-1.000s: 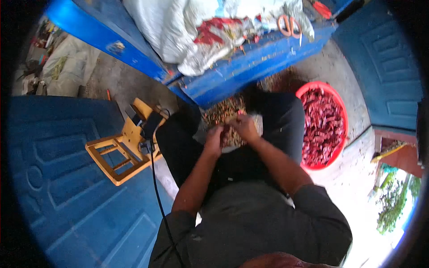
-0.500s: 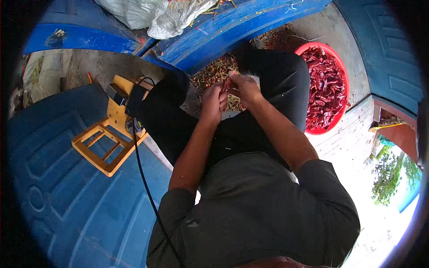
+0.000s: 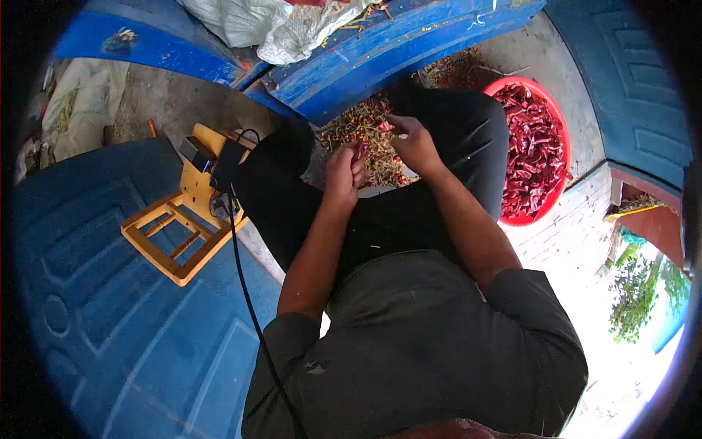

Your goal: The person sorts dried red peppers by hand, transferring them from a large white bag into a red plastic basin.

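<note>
Yard floor, seat left of basin.
Right hand pinches a chili; left hand curled, contents unclear. Pinch close to the stem, over the pile.

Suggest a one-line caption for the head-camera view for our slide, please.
Left hand and right hand sort dried chillies on the lap, beside a red basin of chillies.
</note>
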Demonstrator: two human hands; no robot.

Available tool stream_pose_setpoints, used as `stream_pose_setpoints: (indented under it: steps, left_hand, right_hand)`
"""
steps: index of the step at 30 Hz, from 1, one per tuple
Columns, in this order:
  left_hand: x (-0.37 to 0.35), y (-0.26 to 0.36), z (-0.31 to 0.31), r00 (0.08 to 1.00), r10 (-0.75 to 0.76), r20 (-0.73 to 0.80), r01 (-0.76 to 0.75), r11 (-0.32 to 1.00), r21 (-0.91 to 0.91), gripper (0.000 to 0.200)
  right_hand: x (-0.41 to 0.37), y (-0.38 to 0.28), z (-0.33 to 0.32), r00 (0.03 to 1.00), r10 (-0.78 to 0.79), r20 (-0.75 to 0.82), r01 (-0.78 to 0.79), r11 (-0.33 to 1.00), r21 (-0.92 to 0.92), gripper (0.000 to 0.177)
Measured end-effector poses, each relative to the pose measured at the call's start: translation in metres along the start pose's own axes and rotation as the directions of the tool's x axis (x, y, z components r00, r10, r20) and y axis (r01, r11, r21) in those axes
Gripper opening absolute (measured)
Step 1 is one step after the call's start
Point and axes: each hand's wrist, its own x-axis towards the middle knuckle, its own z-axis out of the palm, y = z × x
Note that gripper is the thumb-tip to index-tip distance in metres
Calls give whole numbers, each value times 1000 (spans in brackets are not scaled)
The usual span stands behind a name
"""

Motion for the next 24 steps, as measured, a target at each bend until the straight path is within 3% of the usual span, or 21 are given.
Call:
stream_pose_setpoints:
  steps: [1,3,4,5,8,12,14,15,16,17,18,20,22,23,24]
  left_hand:
    - [-1,-2,-1,1000,15,8,-15,1000,-1,23]
    - [-4,-6,-1,988,-22,-152,25,1000,19,18]
    - [-5,-3,1,992,13,-126,-11,1000,16,18]
    - [-10,-2,1,996,6,-93,-2,999,34,18]
    - [-20,-5,-1,999,3,-35,-1,999,46,17]
    - [-30,5,10,997,-35,62,28,992,119,16]
    - [-31,6,12,998,-37,45,33,995,90,16]
    - [-29,4,6,999,-32,44,27,995,92,17]
    - [-26,1,2,999,-26,45,22,995,94,18]
    - [-24,-2,-1,999,-23,50,19,996,83,18]
    - [-22,-5,-3,999,-43,28,40,996,79,19]
    - [-18,-5,-2,998,-59,22,58,996,62,19]
    - [-18,-2,4,996,-69,54,64,994,90,19]
    - [-18,0,8,996,-62,61,57,996,73,19]
    - [-19,2,12,995,-76,68,71,995,67,19]
  right_hand:
    - [-2,-11,-2,1000,-17,-5,17,1000,-2,42]
    - [-7,-38,-6,987,25,158,-46,990,134,48]
    - [-11,-44,-3,985,-58,160,54,998,28,52]
    - [-14,-44,4,962,-84,258,80,996,26,53]
    - [-16,-44,12,960,-74,271,46,993,109,32]
    - [-25,-67,-23,962,-40,270,-6,986,166,23]
    - [-27,-66,-55,984,-177,-13,177,967,184,12]
    - [-30,-76,-85,990,-88,-112,111,968,227,6]
    - [-34,-85,-118,965,-48,-259,89,985,149,4]
    - [-37,-70,-148,905,-120,-407,158,985,62,6]
    - [-45,-64,-182,855,-80,-513,81,996,-20,11]
    - [-59,-15,-245,773,-83,-629,-64,976,-207,21]
    - [-78,-5,-275,774,-244,-585,-248,733,-633,29]
    - [-76,4,-280,781,-146,-606,-309,753,-580,34]
    - [-65,-2,-278,784,-159,-600,-300,749,-591,34]
